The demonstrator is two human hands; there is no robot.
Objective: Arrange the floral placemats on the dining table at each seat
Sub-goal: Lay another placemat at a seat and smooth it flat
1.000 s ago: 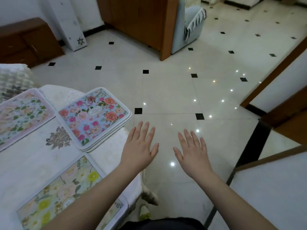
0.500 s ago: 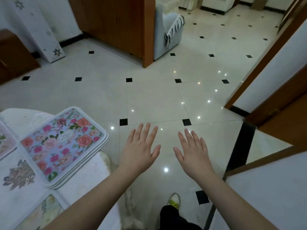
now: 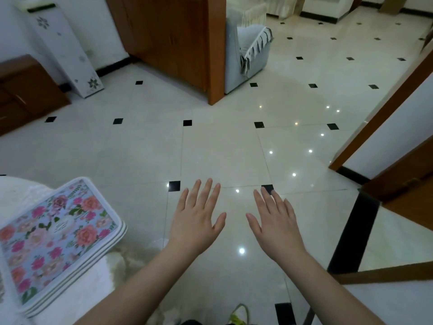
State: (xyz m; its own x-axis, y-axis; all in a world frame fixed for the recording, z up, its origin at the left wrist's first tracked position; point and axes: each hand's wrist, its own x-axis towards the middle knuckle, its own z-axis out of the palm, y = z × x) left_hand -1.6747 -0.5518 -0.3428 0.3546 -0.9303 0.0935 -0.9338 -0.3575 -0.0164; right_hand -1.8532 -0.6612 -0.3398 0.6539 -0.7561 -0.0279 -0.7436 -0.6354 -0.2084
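A stack of floral placemats (image 3: 56, 240), blue with pink and orange roses and white rims, lies on the corner of the white-clothed dining table (image 3: 21, 195) at the lower left. My left hand (image 3: 196, 221) and my right hand (image 3: 276, 224) are stretched out flat over the tiled floor, palms down, fingers spread, holding nothing. Both hands are to the right of the stack and off the table, the left one well clear of the mats' edge.
Shiny cream floor tiles (image 3: 225, 151) with black insets fill the middle. A wooden partition (image 3: 210, 48) and a grey armchair (image 3: 248, 50) stand ahead, a wooden cabinet (image 3: 25, 90) at the left, door frames (image 3: 384, 109) at the right. My shoe (image 3: 236, 317) shows at the bottom.
The view has swung right, away from the table: the other placemats have slid out of sight and only the stacked mats remain at the left. Both hands stay spread and empty.
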